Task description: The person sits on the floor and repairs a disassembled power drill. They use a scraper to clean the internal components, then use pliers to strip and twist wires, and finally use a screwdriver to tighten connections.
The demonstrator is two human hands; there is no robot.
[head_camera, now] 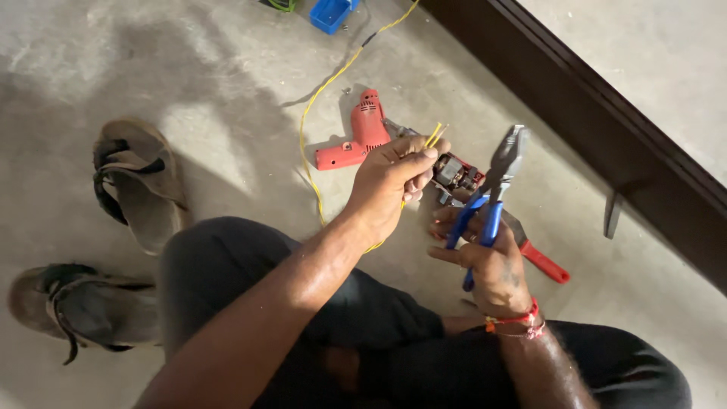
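My left hand pinches the thin, limp yellow wire near its tips; at three o'clock, my right hand clenches heavy blue-handled steel pliers by their grips.

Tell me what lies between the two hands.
In the head view, the drill's exposed motor lies on the floor between the left hand, pinching yellow wire, and the right hand, holding pliers.

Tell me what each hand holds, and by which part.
The left hand pinches the yellow wire just below its bare ends. The right hand grips the pliers by their blue handles, jaws pointing up.
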